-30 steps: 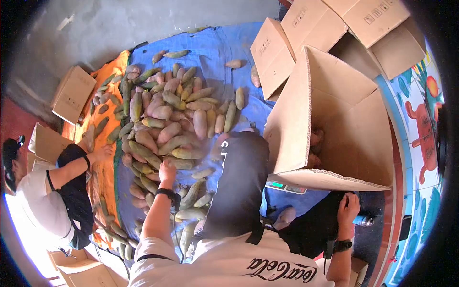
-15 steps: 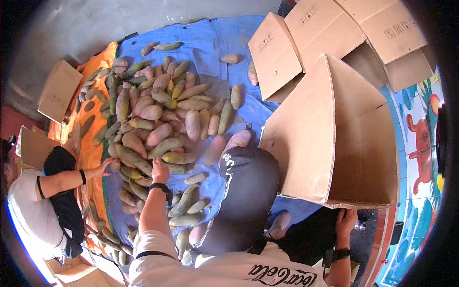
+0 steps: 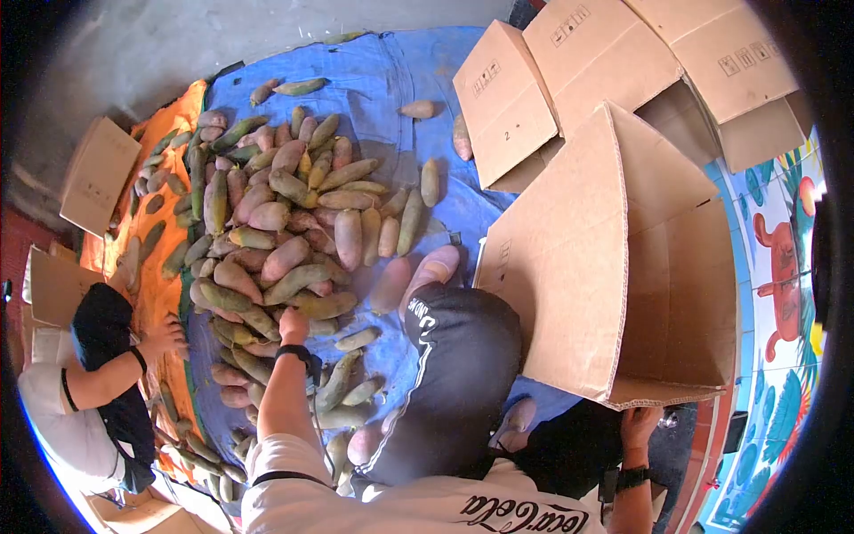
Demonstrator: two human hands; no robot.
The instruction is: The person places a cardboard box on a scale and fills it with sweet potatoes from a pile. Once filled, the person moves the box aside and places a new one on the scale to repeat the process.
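A big heap of radishes (image 3: 267,214), green to dusty pink, lies on a blue tarp (image 3: 445,214). At the heap's near side my left hand (image 3: 294,327) is closed round the left end of a greenish radish (image 3: 323,305); its fingertips are partly hidden. A large open cardboard box (image 3: 569,267) stands tilted to my right, its opening facing right. My right hand (image 3: 639,423) is at the box's lower edge, with the fingers mostly hidden behind the cardboard.
Another person's hand (image 3: 165,340) is over the orange tarp (image 3: 178,276) on the left. More cardboard boxes (image 3: 614,53) stand at the upper right, and one box (image 3: 100,173) at the left. My bent knee (image 3: 471,356) is between the heap and the large box.
My left hand has closed on the greenish radish, which has shifted slightly towards me. The large box's lower edge and my right hand have dropped a little. The other person's hand has drawn back left.
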